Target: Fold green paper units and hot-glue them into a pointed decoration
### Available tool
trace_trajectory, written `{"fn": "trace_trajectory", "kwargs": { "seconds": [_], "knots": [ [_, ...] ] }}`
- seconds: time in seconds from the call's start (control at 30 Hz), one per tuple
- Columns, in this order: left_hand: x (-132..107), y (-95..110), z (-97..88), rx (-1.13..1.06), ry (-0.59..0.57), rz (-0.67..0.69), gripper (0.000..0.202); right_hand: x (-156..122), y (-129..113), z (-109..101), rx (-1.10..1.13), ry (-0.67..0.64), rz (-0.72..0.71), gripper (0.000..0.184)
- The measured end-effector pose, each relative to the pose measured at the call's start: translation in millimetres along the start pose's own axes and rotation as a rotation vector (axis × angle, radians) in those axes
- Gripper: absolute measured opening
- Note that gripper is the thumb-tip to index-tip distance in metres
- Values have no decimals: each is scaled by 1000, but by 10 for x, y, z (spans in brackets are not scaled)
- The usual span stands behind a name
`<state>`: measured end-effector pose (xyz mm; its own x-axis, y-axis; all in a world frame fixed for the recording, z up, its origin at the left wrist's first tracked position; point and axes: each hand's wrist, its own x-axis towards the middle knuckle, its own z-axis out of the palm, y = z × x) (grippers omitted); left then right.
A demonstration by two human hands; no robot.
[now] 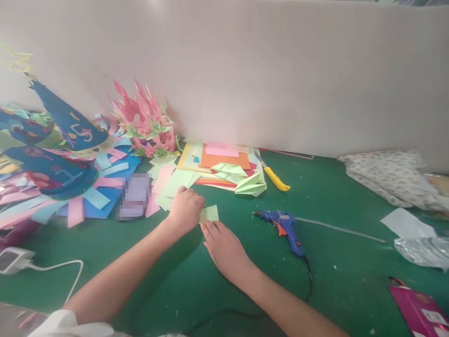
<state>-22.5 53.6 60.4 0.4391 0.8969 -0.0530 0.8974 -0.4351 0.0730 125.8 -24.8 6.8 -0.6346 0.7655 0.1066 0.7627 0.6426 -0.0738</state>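
A small square of pale green paper (211, 213) is between my two hands, low over the green table. My left hand (185, 209) is curled closed at its left edge. From the near side, my right hand (224, 244) holds the lower edge with its fingertips, its thumb partly hidden. Loose pale green sheets (180, 185) lie just beyond my left hand. Folded green paper pieces (250, 184) rest farther back on a stack of coloured sheets, where an orange sheet (224, 161) and a pink sheet (221, 149) show.
A blue glue gun (286, 224) lies to the right, its cord trailing toward me. Behind it is a yellow-handled knife (277, 179). Blue cone hats (70, 117), a pink paper crown (149, 121) and a blurred phone-like object (133, 196) stand or lie left. A white charger (16, 260) is nearer.
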Motion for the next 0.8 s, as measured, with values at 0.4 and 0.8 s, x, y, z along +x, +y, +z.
{"fn": "trace_trajectory", "kwargs": {
  "seconds": [0.4,0.8],
  "knots": [
    [104,-269,30,2,-32,-66,38,111,4,42,66,13,6,45],
    [66,-436,216,-247,139,-74,53,38,50,-19,115,33,64,40]
  ]
}}
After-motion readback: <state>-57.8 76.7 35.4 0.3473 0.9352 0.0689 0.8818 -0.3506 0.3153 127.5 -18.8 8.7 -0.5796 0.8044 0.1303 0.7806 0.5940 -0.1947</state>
